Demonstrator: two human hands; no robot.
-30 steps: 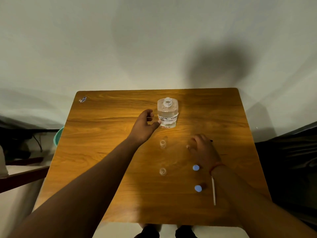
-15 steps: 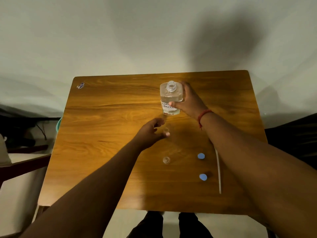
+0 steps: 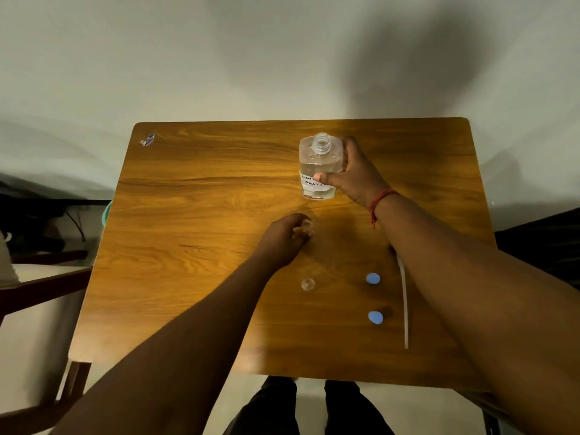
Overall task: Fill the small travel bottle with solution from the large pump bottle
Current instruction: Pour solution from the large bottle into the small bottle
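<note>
Travel bottle point(image 3: 306, 227): stood uncapped on the table point(image 3: 194, 215), just in front of the big bottle, likely kept close so the pour would be short.
Left hand point(image 3: 284, 238): fingers curled round the travel bottle, pinching it, apparently to steady it.
Big bottle point(image 3: 318, 166): upright at the table's far side, pump off, neck open, part full.
Right hand point(image 3: 353, 175): wrapped round the big bottle's right side, thumb across the label, seemingly ready to lift and tip.
Spare bottle point(image 3: 308, 284): open, nearer the person, untouched.
Caps point(image 3: 373, 278): two blue ones lay right of the small bottles, beside a white tube point(image 3: 405, 306).
</note>
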